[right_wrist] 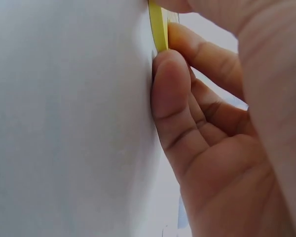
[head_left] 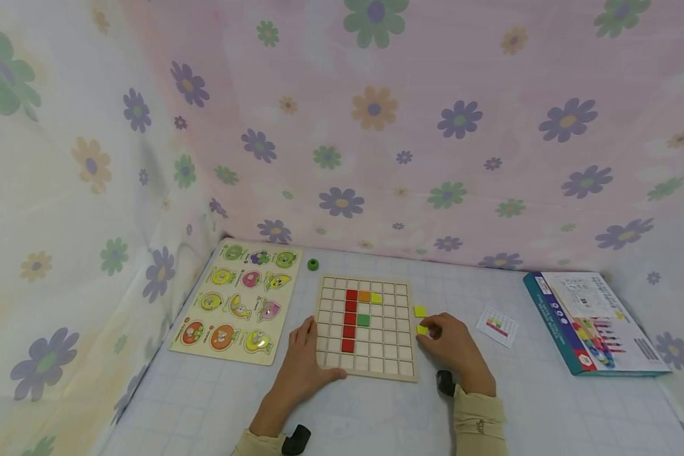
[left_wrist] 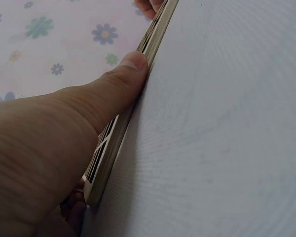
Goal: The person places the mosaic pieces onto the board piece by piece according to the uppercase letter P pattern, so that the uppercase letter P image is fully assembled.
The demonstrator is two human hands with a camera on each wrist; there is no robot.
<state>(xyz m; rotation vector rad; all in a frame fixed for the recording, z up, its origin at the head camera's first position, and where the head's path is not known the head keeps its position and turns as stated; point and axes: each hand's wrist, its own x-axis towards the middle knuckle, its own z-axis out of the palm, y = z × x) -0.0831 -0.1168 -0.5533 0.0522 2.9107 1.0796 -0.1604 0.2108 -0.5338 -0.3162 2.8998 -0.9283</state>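
A wooden grid board (head_left: 376, 362) lies on the table, with several red tiles (head_left: 350, 320) in a column. An orange tile (head_left: 364, 296), a yellow piece (head_left: 376, 298) and a green tile (head_left: 363, 320) also sit in its squares. At the front left corner rests my left hand (head_left: 304, 367), its fingers along the left side and its extended thumb (left_wrist: 123, 79) against the front edge. Right of the board, my right hand (head_left: 453, 345) pinches a yellow tile (right_wrist: 159, 29) at the table surface. Another yellow tile (head_left: 420, 311) lies just beyond it.
Left of the board lies a fruit puzzle board (head_left: 245, 297). A small green ring (head_left: 313, 264) is behind the grid board. A pattern card (head_left: 497, 326) and a colourful box (head_left: 598, 323) lie to the right. Flowered cloth (head_left: 342, 158) hangs behind the table.
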